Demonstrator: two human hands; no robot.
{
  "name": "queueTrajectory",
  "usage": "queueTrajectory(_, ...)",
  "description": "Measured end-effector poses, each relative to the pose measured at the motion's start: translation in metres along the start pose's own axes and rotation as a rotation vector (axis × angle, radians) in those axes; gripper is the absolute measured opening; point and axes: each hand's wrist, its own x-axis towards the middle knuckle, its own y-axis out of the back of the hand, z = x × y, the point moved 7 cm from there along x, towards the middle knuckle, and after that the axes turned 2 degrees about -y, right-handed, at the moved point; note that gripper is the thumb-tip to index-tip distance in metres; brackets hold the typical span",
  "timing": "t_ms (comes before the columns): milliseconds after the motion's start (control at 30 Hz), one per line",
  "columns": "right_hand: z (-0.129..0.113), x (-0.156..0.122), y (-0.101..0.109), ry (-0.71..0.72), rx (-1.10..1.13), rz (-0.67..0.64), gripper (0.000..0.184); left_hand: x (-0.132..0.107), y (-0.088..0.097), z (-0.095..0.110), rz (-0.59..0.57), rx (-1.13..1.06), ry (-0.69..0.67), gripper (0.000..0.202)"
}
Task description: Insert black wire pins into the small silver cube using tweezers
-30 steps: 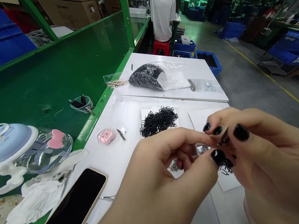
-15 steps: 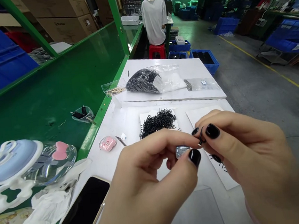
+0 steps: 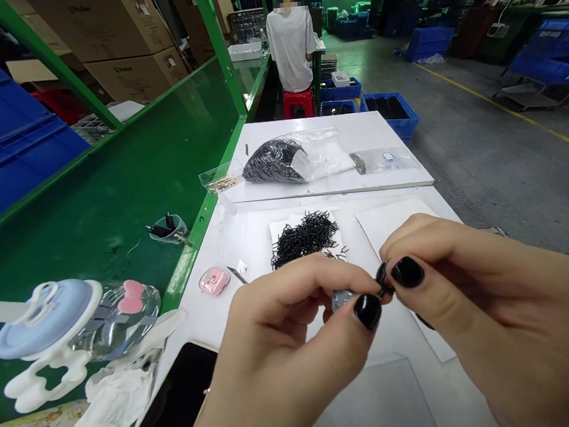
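Over the desk's near edge, mid-frame, both hands are raised and together, fingertips meeting. The left hand (image 3: 286, 346) is clamped on a small metal part (image 3: 342, 298), thumb below and fingers on top; only a silvery bit shows between them. The right hand (image 3: 481, 302) is pinched on a tiny black pin (image 3: 385, 291), thumb and forefinger tight, with the pin tip touching the part's right end. The pin is mostly hidden by black nails, so its shape is hard to tell.

Behind the hands, at desk (image 3: 247, 237) centre, is a loose pin pile (image 3: 306, 235) on a white sheet (image 3: 279, 230). A second sheet (image 3: 389, 221) lies just right of it, partly under the right hand.

At the desk's far edge a white board (image 3: 332, 184) carries a clear bag of pins (image 3: 280, 161) and, toward its right end, a small flat bag (image 3: 384, 159). Near the desk's left edge are a pink case (image 3: 214, 281) and a tiny blade-like tool (image 3: 237, 274) beside it. A phone (image 3: 177, 409) lies screen-up at the near left corner.

The green bench (image 3: 113, 188) left of the desk holds a cup (image 3: 169, 229), a bottle with a blue lid (image 3: 49, 320) and a tissue (image 3: 107, 408).

Far back, a person in a white shirt (image 3: 291, 47) sits on a red stool (image 3: 297, 103), back to the camera, with blue crates (image 3: 389, 108) beside them on the floor.
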Motion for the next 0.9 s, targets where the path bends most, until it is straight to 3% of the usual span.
queueTrajectory(367, -0.012, -0.007, 0.000, 0.042, -0.096, 0.095, 0.018, 0.000, 0.001, 0.008, -0.013, 0.106, -0.075, 0.021)
queueTrajectory(500, -0.004, 0.006, 0.011, 0.088, -0.133, -0.023, 0.019, -0.001, 0.002, 0.000, -0.014, 0.148, -0.042, 0.021)
queueTrajectory(667, 0.084, 0.032, 0.044, -0.176, -0.528, -0.315, 0.027, -0.002, 0.002, -0.005, -0.037, 0.362, 0.039, 0.021)
queueTrajectory(767, 0.141, 0.037, 0.053, -0.272, -0.652, -0.467, 0.051, -0.015, 0.000, 0.007, -0.059, 0.462, -0.019, 0.016)
queueTrajectory(833, 0.162, 0.038, 0.050, -0.321, -0.691, -0.532, 0.045, -0.033, -0.002, 0.007, -0.094, 0.523, -0.046, 0.015)
queueTrajectory(900, 0.162, 0.037, 0.039, -0.345, -0.690, -0.595, 0.036, -0.058, -0.003, -0.002, -0.137, 0.585, -0.114, 0.013)
